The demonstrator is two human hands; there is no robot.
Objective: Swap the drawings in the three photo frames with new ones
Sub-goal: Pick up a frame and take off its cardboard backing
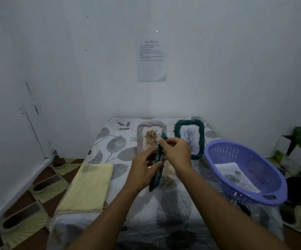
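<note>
pinching teal frame (155, 180) with left hand (142, 170), right hand (177, 152).

We see a counter (173, 210) pushed against the wall and covered with a white cloth (120, 141) printed with grey leaves, which drapes over the near edge. On its left side lies a folded yellow towel (88, 186), running along the edge. At the far end, near the wall, a pale frame (140, 134) and a teal frame (201, 139) sit side by side. A purple slotted basket (265, 165) rests at the right edge.
</note>
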